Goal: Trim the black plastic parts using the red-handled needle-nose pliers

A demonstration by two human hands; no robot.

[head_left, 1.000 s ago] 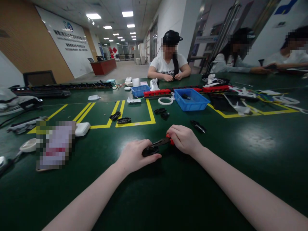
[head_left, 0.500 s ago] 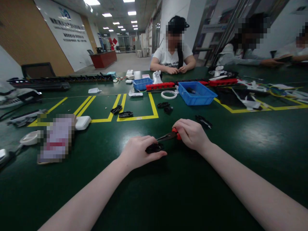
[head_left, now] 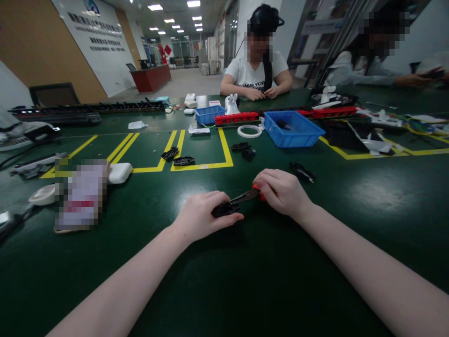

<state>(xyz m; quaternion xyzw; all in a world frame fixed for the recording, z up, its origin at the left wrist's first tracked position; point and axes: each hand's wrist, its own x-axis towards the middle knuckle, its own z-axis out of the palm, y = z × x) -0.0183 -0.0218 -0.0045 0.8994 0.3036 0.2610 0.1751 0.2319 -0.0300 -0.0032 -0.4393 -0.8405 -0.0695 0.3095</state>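
Observation:
My left hand [head_left: 205, 216] grips a small black plastic part [head_left: 224, 209] between thumb and fingers, just above the green table. Red-handled needle-nose pliers [head_left: 247, 195] are in my right hand [head_left: 280, 192], its fingers wrapped round the grips. The pliers' jaws point left and their tips meet the top of the black part; what they pinch is too small to make out. Similar black parts lie beyond my hands: one [head_left: 302, 172] to the right, one [head_left: 184, 161] by the yellow tape, another [head_left: 170, 153] behind it, and one [head_left: 241, 147] near the middle.
A large blue bin [head_left: 293, 133] stands beyond my right hand, with a smaller blue bin [head_left: 209, 115] further left. A tape roll [head_left: 249, 131] lies between them. To the left are a phone [head_left: 82, 194] and a white case [head_left: 120, 173]. A person [head_left: 257, 75] sits opposite.
The pliers' tips have come down and closer onto the black part in my left hand. The camera view has shifted slightly; both hands keep their hold.

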